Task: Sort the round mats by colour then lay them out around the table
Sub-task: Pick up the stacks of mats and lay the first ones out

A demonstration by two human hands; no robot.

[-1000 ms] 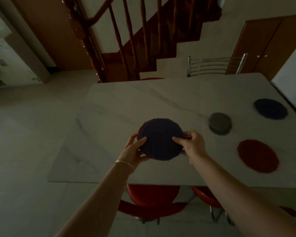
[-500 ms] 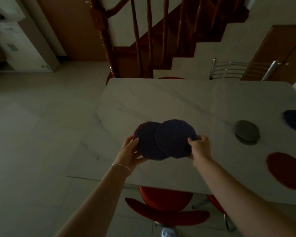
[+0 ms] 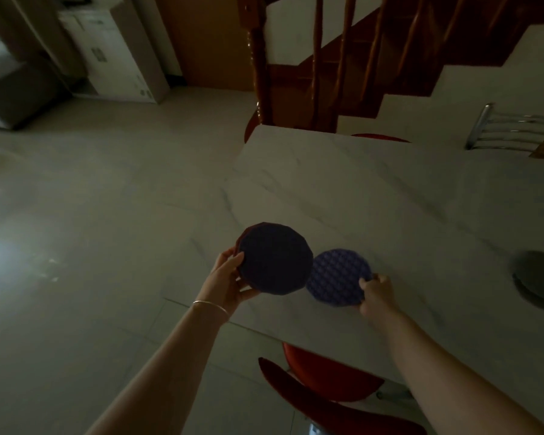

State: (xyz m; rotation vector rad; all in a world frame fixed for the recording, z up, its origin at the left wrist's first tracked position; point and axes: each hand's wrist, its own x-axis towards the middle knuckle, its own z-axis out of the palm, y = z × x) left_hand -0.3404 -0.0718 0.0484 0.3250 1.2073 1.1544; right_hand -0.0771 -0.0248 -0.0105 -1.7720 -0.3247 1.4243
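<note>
From the head view, my left hand (image 3: 230, 277) grips the stack of mats (image 3: 275, 259) above the worktop (image 3: 374, 189) corner; my right hand (image 3: 377, 293) pinches one blue mat (image 3: 336, 276) just beside the stack. Laying-out step, I judge: next, set it flat near that edge and release.

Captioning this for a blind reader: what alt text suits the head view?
Left hand holds a stack of round mats above a marble table; right hand pinches a single blue mat low beside it. Grey mats lie further right.
</note>
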